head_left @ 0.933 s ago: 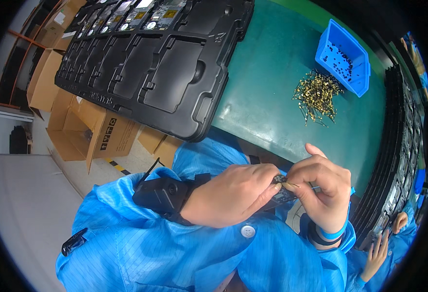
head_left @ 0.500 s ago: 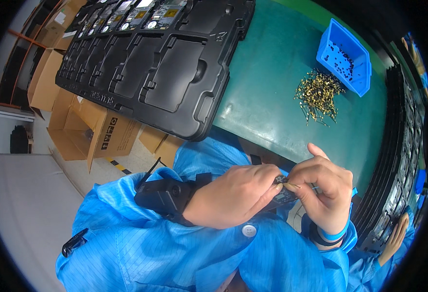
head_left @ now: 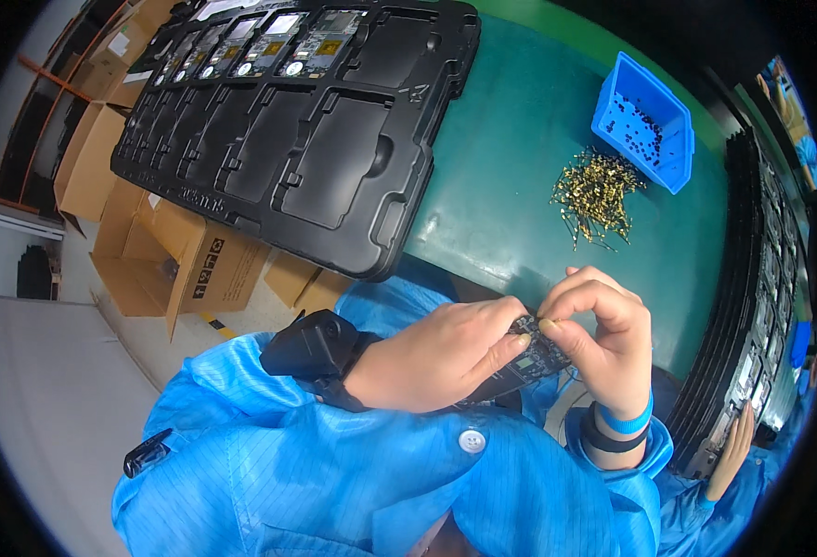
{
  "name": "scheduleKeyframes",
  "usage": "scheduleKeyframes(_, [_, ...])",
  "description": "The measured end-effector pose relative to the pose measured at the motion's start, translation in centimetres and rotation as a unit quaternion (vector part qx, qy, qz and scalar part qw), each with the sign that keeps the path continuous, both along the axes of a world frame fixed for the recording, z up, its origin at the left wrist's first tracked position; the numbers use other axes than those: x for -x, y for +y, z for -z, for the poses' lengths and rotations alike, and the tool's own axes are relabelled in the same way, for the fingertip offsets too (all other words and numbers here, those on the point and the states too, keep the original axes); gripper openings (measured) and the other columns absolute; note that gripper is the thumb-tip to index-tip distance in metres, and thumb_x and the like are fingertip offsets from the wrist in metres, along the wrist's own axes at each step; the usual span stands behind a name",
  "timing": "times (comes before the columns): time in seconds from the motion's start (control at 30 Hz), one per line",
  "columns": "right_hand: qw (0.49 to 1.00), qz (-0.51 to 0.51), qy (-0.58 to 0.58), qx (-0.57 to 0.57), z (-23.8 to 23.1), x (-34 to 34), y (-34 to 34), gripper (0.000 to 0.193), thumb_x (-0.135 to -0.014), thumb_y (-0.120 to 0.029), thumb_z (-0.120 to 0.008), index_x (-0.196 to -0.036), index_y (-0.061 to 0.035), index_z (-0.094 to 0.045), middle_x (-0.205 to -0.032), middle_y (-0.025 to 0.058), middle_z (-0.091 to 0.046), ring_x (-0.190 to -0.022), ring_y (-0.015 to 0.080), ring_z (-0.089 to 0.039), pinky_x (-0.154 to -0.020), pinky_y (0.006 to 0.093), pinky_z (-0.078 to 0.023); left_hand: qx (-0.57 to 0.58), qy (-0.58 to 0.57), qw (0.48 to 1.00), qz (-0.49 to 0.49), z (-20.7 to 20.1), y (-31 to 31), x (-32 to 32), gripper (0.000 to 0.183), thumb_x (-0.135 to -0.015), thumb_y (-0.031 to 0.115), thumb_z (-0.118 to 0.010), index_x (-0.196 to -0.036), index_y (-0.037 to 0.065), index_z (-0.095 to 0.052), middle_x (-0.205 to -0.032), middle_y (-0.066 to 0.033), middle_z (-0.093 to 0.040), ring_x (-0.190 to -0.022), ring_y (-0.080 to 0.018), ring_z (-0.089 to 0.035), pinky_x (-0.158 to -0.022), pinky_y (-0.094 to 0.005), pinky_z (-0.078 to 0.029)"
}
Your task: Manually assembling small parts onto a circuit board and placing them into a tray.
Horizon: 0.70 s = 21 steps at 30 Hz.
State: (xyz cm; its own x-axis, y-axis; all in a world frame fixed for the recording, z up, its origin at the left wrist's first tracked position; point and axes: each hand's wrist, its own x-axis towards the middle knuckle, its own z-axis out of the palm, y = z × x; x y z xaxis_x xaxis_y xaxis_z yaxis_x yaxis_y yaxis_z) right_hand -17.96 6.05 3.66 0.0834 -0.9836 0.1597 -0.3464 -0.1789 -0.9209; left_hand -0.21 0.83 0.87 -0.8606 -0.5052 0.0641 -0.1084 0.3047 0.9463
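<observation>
My left hand (head_left: 441, 357) is closed around a dark circuit board (head_left: 540, 360), its thumb lying over the board's face. The board is tilted above my lap, off the front edge of the green table. At the board's upper edge my right hand (head_left: 603, 339) pinches with thumb and index finger. Whatever sits between those fingertips is too small to make out. Beyond my hands, on the table, lies a pile of small gold-tipped parts with thin dark leads (head_left: 597, 197). A blue bin (head_left: 676, 173) with small black pieces inside stands just behind the pile.
A large black tray (head_left: 330, 162) fills the table's left side, circuit boards (head_left: 320, 48) in its far row of pockets. Stacked black trays (head_left: 719, 334) line the right edge, where another person's hand (head_left: 733, 453) rests. Open cardboard boxes (head_left: 186, 265) stand at the left.
My right hand has shifted slightly left and up along the board, and more of the board's face shows. The gold bit seen between the fingertips earlier is no longer visible.
</observation>
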Motion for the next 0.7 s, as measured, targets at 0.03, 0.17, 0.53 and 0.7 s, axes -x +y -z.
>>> scheduleKeyframes(0.03, [1.000,-0.005,-0.007,0.000,0.1,-0.1,0.0,0.006,-0.070,0.002,-0.063,-0.074,-0.0008,-0.059,-0.074,0.0070,-0.058,-0.067,0.0158,-0.056,-0.062,0.0257,-0.044,0.007,-0.004,1.000,0.008,0.0,0.0,0.0,0.021,-0.089,0.019,-0.043,-0.093,-0.002,-0.043,-0.075,-0.0187,-0.050,-0.071,-0.0373,-0.051,-0.059,-0.0405,-0.038])
scheduleKeyframes(0.17, [0.997,0.006,-0.067,-0.036,0.7,-0.1,0.0,0.006,-0.071,0.002,-0.063,-0.074,-0.0008,-0.059,-0.075,0.0061,-0.058,-0.070,0.0145,-0.055,-0.064,0.0249,-0.043,0.023,-0.002,1.000,0.005,-0.2,-0.1,0.0,0.020,-0.089,0.018,-0.044,-0.093,-0.002,-0.043,-0.074,-0.0190,-0.050,-0.071,-0.0380,-0.051,-0.057,-0.0410,-0.038])
scheduleKeyframes(0.53, [0.938,0.067,-0.308,-0.144,1.8,-0.6,0.7,0.023,-0.072,0.001,-0.064,-0.092,-0.0005,-0.054,-0.085,0.0037,-0.058,-0.077,0.0102,-0.053,-0.073,0.0233,-0.042,-0.003,0.006,1.000,-0.016,-0.1,-0.3,-0.4,0.022,-0.089,0.017,-0.044,-0.098,-0.002,-0.043,-0.074,-0.0171,-0.052,-0.068,-0.0316,-0.054,-0.058,-0.0361,-0.040])
scheduleKeyframes(0.7, [0.978,0.010,-0.156,-0.137,2.2,-0.7,2.6,0.034,-0.068,-0.004,-0.070,-0.098,-0.0006,-0.054,-0.078,0.0029,-0.059,-0.071,0.0088,-0.054,-0.068,0.0235,-0.044,-0.130,0.087,0.985,-0.067,-0.1,-0.3,-0.5,0.026,-0.091,0.014,-0.043,-0.111,-0.002,-0.038,-0.089,-0.0066,-0.051,-0.077,-0.0087,-0.049,-0.067,-0.0258,-0.042])
